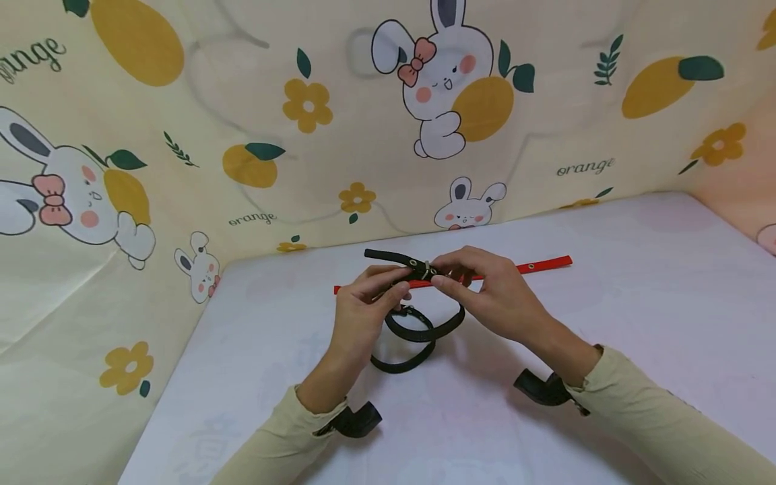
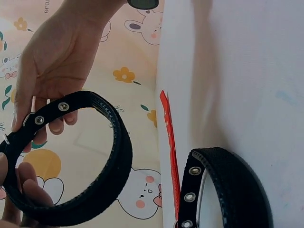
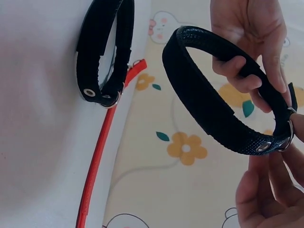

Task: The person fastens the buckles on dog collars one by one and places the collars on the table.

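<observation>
Both hands hold a black buckled collar (image 1: 445, 329) up above the table, its strap closed into a loop and its free tail pointing left. The left hand (image 1: 364, 313) pinches the strap beside the buckle between thumb and fingers. On the other side, the right hand (image 1: 500, 293) grips the strap close to the metal buckle. Metal eyelets show along the held collar (image 2: 124, 159) in the left wrist view. A second black collar (image 1: 397, 368), also looped, rests on the table below. Behind the hands lies a red collar (image 1: 545, 265), stretched out flat and partly hidden by them.
The white tabletop (image 1: 254, 391) meets a patterned cloth backdrop (image 1: 327, 162) with rabbits and oranges at the back and left. Black wrist cameras (image 1: 358, 421) hang under both sleeves. In the right wrist view, the table collar (image 3: 90, 52) overlaps the red collar (image 3: 97, 166).
</observation>
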Demonstrator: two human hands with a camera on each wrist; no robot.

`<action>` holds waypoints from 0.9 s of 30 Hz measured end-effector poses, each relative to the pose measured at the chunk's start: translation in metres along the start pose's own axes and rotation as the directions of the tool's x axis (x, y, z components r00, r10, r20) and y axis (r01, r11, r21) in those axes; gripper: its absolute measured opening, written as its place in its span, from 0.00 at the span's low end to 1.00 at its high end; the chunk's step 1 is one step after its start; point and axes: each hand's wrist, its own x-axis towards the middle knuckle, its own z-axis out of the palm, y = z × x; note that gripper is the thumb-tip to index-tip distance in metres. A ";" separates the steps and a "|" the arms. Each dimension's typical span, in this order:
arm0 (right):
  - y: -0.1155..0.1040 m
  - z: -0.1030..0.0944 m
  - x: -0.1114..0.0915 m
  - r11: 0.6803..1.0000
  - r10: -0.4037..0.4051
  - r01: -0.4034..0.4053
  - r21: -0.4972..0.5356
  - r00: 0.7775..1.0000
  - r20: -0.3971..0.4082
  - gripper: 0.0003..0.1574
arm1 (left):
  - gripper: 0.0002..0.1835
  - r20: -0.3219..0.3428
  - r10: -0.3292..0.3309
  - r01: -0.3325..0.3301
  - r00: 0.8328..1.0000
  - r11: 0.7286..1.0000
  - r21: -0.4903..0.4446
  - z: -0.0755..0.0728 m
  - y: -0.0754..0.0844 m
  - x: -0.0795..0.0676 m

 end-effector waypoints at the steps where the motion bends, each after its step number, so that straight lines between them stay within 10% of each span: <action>1: 0.000 0.000 0.000 1.000 0.003 -0.003 0.002 1.000 0.000 0.13 | 0.14 -0.002 0.006 -0.006 1.000 1.000 -0.001 0.000 0.000 0.000; 27: 0.001 0.004 0.000 1.000 0.006 -0.006 -0.006 1.000 0.005 0.14 | 0.12 -0.043 0.058 -0.059 0.997 0.998 -0.017 0.003 0.000 0.000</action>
